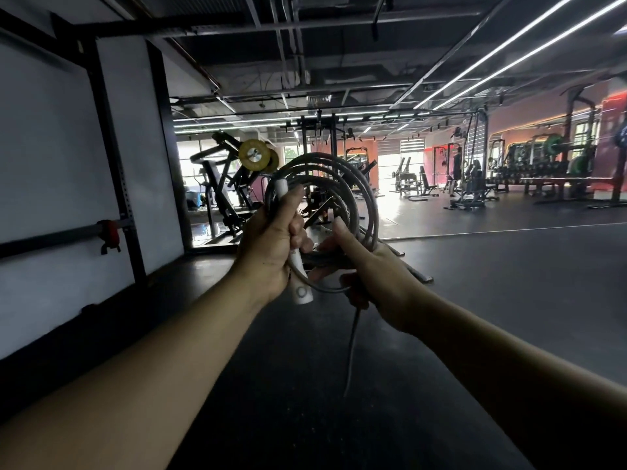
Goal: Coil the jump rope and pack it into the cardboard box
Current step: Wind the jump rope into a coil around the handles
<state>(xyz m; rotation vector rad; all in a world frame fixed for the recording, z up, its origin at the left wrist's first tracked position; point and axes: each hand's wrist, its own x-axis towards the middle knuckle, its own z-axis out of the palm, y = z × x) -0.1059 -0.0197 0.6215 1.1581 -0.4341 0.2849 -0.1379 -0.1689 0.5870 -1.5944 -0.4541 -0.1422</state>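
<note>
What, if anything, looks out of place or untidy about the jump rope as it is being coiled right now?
One thing: a loose tail of the jump rope hangs down below the right hand toward the dark floor, not yet wound into the loops. The left hand grips the white handle against the coil. No cardboard box is visible.

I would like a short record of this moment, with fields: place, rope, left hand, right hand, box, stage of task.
place: gym, dark floor
rope: grey jump rope wound in several loops; one loose end hangs down toward the floor
left hand: grips the white handle together with the loops
right hand: holds the lower side of the coil
box: no cardboard box in view
stage of task: coiling nearly done, packing not begun
</note>
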